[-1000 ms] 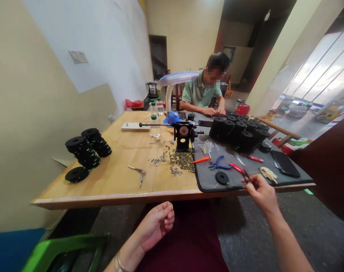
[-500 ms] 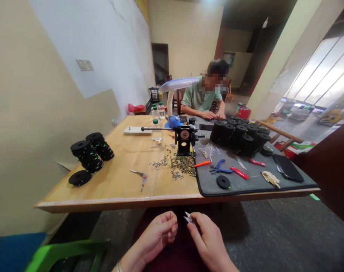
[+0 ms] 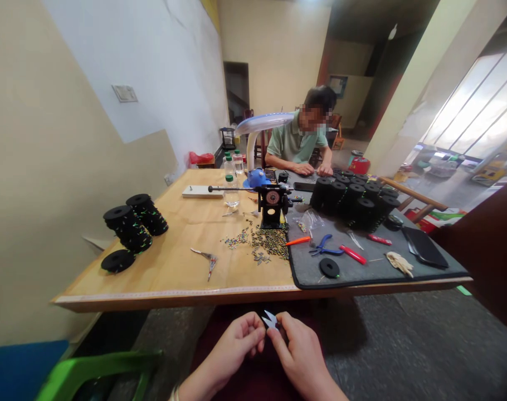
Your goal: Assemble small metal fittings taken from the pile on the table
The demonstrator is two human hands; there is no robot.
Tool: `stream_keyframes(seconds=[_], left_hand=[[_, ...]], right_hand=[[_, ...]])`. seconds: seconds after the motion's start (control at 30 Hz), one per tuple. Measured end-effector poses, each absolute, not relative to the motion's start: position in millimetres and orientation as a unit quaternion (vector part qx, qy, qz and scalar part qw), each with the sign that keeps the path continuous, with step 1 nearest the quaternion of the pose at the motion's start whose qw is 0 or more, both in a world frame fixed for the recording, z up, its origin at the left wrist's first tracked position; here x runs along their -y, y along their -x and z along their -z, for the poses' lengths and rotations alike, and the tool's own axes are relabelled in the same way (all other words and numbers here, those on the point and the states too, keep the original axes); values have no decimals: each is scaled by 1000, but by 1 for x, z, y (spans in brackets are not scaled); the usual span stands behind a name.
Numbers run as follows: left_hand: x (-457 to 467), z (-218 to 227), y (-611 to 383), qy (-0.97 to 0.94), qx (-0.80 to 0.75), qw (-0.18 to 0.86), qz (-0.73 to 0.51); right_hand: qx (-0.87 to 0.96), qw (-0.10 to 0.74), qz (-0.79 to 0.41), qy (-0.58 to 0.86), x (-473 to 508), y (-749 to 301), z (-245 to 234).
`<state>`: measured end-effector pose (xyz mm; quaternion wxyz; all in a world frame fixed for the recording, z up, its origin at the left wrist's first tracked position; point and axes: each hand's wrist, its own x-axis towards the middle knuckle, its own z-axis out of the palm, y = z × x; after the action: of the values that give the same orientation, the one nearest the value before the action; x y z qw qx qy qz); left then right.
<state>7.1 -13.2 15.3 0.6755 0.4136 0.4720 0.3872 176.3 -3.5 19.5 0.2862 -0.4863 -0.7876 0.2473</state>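
Note:
Small thread snips (image 3: 270,319) with bright, parted blades poke out of my right hand (image 3: 300,346), whose fingers wrap around their handles. Beside the blades, my left hand (image 3: 242,341) is closed in a pinch; whatever lies between its fingertips is too fine to make out. Both hands are held over my lap, below the table's front edge. On the table beyond lie a single black foam spool (image 3: 329,268), a heap of small striped beads (image 3: 272,244) and a black winding device with a round dial (image 3: 272,199).
Two stacks of black spools (image 3: 128,228) stand left; many more spools (image 3: 354,200) crowd the grey mat (image 3: 307,277). Blue pliers (image 3: 326,247), a red-handled tool (image 3: 352,255) and a lamp (image 3: 256,178) are there too. A co-worker (image 3: 297,147) sits opposite, hands on the mat.
The snips have moved left and turned, bringing their blades close to my left fingertips. My two hands are nearer each other. The co-worker's head has shifted slightly.

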Motion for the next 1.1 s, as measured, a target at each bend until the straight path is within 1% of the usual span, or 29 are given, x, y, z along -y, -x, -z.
stream_keyframes(seconds=[0.43, 0.93, 1.1], left_hand=[[13, -17, -7, -457, -468, 658, -373], [13, -16, -7, -454, -464, 661, -377], [13, -17, -7, -459, -468, 658, -370]], right_hand=[[781, 290, -267, 484, 1, -177, -11], [774, 292, -290, 481, 1, -176, -19], [775, 296, -282, 482, 2, -176, -15]])
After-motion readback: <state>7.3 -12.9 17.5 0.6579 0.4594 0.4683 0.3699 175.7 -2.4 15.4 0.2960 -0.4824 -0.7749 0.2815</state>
